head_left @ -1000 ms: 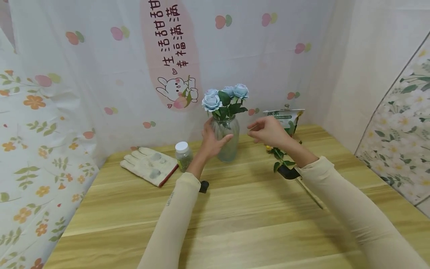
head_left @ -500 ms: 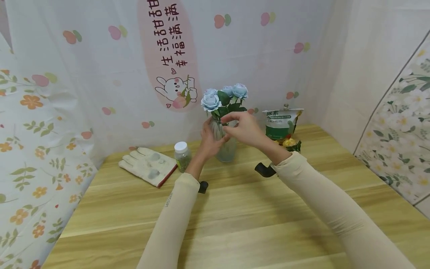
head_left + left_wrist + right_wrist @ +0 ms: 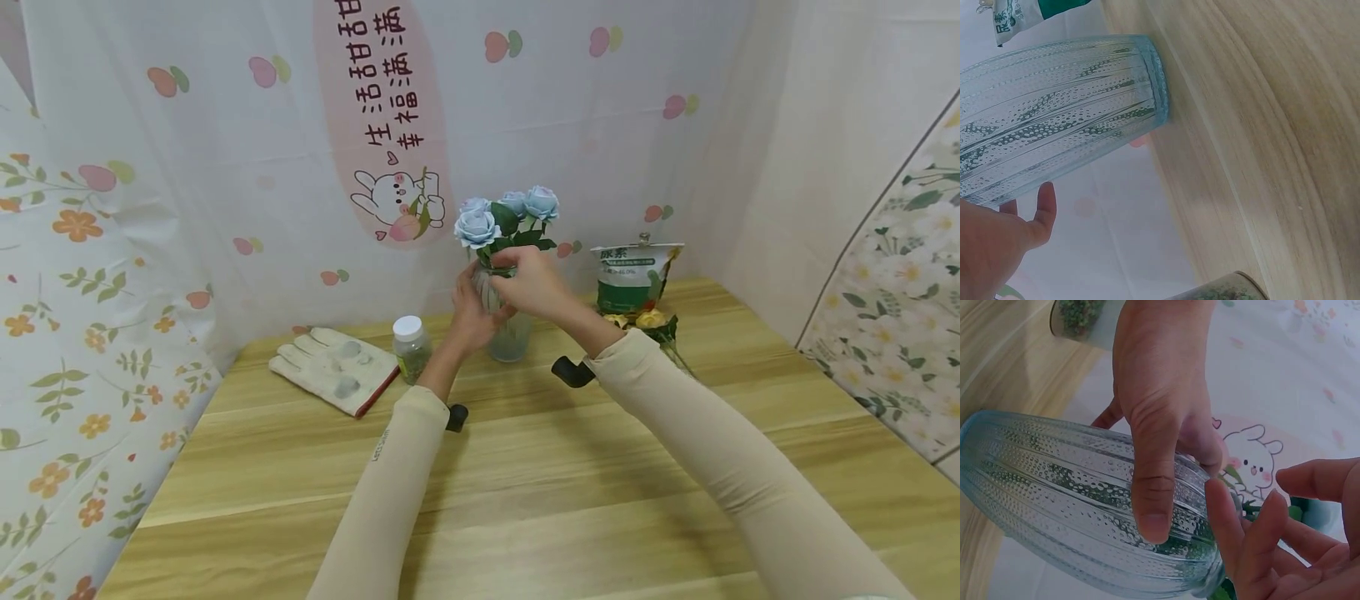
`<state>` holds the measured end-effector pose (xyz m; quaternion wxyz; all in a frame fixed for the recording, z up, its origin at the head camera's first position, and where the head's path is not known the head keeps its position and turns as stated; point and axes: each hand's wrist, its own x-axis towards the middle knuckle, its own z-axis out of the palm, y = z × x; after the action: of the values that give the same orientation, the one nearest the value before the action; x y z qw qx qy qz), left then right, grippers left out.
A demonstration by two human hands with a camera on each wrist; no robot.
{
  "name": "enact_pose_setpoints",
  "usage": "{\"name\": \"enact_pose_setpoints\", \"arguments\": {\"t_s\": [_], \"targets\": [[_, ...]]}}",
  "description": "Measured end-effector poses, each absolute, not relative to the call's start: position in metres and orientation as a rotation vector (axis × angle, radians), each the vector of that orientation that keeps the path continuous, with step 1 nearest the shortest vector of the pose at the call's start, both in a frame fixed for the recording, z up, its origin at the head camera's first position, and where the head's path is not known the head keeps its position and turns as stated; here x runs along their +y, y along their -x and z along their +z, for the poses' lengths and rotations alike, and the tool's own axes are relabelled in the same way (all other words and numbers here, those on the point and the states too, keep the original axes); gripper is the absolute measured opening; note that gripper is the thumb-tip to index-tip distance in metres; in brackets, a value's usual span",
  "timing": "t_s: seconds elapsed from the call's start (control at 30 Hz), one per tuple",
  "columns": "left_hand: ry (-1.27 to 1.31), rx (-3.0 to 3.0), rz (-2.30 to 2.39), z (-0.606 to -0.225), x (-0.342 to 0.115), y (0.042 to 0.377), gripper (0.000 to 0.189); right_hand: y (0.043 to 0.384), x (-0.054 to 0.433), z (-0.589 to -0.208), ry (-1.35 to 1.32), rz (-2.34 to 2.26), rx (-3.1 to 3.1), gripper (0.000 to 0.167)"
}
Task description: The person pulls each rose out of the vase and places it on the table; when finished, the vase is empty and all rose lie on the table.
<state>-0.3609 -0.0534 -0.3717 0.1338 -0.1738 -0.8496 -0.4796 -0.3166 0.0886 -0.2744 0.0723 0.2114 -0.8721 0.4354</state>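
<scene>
A ribbed, clear glass vase [image 3: 510, 337] stands upright on the table with several pale blue roses [image 3: 477, 227] in it. My left hand [image 3: 472, 315] grips its upper side, thumb across the front of the glass in the right wrist view. In the left wrist view the vase base [image 3: 1150, 81] meets the wood. My right hand [image 3: 531, 283] is at the vase's mouth, just below the blooms. Seen from the right wrist, its bent fingers [image 3: 1225, 509] are spread apart at the rim, in front of green stems and leaves. No pinched stem shows between them.
On the left lie a white work glove [image 3: 337, 367] and a white-capped jar [image 3: 410, 348]. Behind on the right stands a clipped green-and-white bag [image 3: 630, 279], with yellow flowers [image 3: 651, 319] lying before it. A printed cloth backdrop [image 3: 300, 167] borders the wooden table [image 3: 525, 500].
My right hand has moved left from beside the bag to the vase's mouth, uncovering the yellow flowers. My left hand has stayed on the vase.
</scene>
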Motion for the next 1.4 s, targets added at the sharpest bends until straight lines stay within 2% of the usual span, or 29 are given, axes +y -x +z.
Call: {"name": "enact_pose_setpoints", "arguments": {"t_s": [0.37, 0.8, 1.4], "targets": [[0.493, -2.483, -1.358, -0.370, -0.050, 0.362, 0.093, 0.327, 0.082, -0.281, -0.575, 1.331, -2.624, 0.040], [0.475, -2.459, -1.430, -0.368, -0.054, 0.359, 0.097, 0.333, 0.082, -0.288, -0.475, 1.352, -2.420, 0.022], [0.474, -2.455, -1.412, -0.371, -0.053, 0.359, 0.098, 0.334, 0.081, -0.292, -0.320, 1.265, -2.241, 0.016]]}}
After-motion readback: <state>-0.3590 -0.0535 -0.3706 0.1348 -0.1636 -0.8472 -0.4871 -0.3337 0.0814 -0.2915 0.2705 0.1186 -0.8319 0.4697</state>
